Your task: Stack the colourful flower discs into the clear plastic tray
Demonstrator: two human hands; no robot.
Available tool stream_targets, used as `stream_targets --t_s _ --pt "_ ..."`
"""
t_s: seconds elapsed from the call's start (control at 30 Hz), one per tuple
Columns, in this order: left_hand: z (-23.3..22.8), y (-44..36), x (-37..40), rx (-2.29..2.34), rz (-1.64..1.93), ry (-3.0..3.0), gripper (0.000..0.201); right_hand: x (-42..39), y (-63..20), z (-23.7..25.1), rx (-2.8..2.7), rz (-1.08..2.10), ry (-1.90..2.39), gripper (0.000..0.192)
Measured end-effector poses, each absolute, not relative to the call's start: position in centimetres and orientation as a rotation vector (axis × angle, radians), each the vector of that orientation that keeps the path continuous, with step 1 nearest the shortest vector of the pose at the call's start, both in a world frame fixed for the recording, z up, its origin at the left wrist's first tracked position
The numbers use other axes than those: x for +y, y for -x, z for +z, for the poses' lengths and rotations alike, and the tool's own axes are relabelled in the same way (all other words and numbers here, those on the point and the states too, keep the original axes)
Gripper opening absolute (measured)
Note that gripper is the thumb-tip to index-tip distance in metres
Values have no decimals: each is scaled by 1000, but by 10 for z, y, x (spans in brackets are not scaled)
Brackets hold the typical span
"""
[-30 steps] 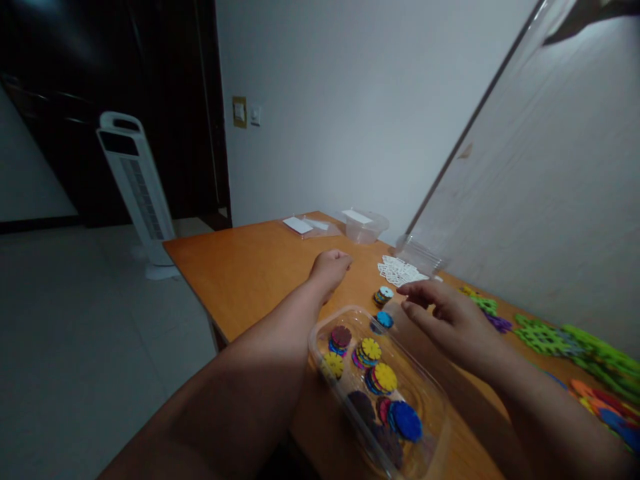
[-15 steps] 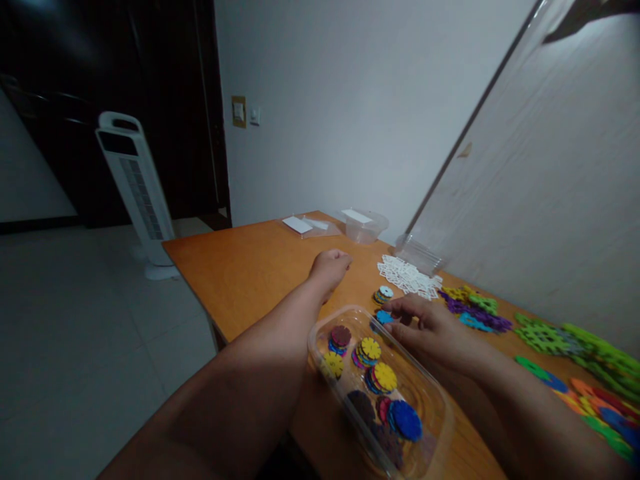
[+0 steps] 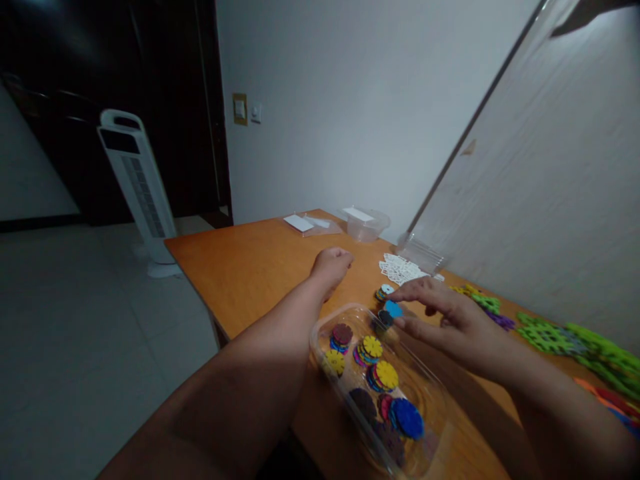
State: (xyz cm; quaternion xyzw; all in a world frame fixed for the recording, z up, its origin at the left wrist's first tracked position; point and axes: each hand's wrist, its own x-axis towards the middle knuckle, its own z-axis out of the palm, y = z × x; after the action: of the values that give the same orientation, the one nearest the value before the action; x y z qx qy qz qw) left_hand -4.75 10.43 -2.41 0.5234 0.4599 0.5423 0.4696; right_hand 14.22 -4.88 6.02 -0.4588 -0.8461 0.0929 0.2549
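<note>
Dim room with grey walls, a dark doorway and a white tower fan (image 3: 137, 187) on the tiled floor; an orange wooden table (image 3: 255, 267) runs along the right-hand wall. On the table nearest the camera lies a clear plastic tray (image 3: 425, 407) holding small stacks of notched coloured discs (image 3: 383, 375) in yellow, blue, purple and maroon. Farther back sit an empty clear tub (image 3: 365, 225), a flat clear lid with a white card, a patch of white discs (image 3: 400, 269), and green and purple pieces (image 3: 545, 333) spread along the wall.

The left hand (image 3: 331, 263) rests on the table beyond the tray, curled into a loose fist and holding nothing that can be seen. The right hand (image 3: 450, 320) hovers at the tray's far end, thumb and forefinger pinching a blue disc (image 3: 393, 309) just above the rim, beside a small striped stack (image 3: 384, 292) on the table.

Half a second ago that hand lay lower, its fingertips down on the blue disc at the table surface; now the disc is lifted clear, and the left hand has not shifted
</note>
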Motion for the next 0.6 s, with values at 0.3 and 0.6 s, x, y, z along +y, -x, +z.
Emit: stream_targets --t_s 0.3,0.6 --pt "-27 47 108 1103 1335 -1277 15 -67 -127 61 -2609 143 1237 28" --pt "-28 46 110 1132 1324 -1282 15 -55 -135 63 -2403 161 1241 20"
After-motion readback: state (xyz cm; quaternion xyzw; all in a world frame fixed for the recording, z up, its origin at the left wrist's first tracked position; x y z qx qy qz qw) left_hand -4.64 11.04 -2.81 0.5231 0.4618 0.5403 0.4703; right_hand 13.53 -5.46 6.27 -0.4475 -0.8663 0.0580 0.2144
